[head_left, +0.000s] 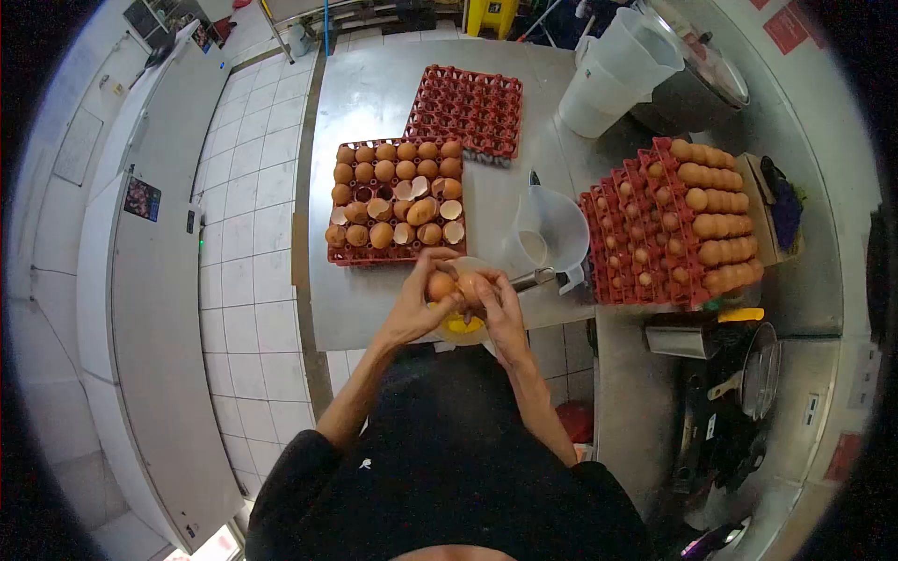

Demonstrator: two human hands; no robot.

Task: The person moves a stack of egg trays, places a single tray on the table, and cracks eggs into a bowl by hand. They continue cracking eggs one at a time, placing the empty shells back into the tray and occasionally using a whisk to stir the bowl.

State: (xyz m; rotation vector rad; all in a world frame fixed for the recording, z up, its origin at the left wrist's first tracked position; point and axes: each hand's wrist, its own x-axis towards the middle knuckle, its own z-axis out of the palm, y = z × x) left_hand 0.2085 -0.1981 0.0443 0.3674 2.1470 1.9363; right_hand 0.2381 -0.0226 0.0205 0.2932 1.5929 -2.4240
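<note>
Just in front of my body, my left hand [416, 307] is closed around a brown egg [440, 286]. Right beside it, my right hand [502, 313] grips another brown egg [471, 288], and the two eggs are touching or nearly so. Below both hands is a pale round container [477, 335], largely hidden by them, with yellow yolk [462, 324] inside. A shiny metal handle [535, 279] sticks out to the right of my right hand. Beyond my hands lies a red egg tray [347, 254] bearing whole brown eggs and several broken shells.
A second red tray [468, 103] lies farther back. To the right stand a translucent jug [558, 229], a tilted stack of loaded egg trays [645, 229] and tall white plastic containers [617, 75]. A metal tub [681, 338] and a strainer [760, 372] sit at the lower right.
</note>
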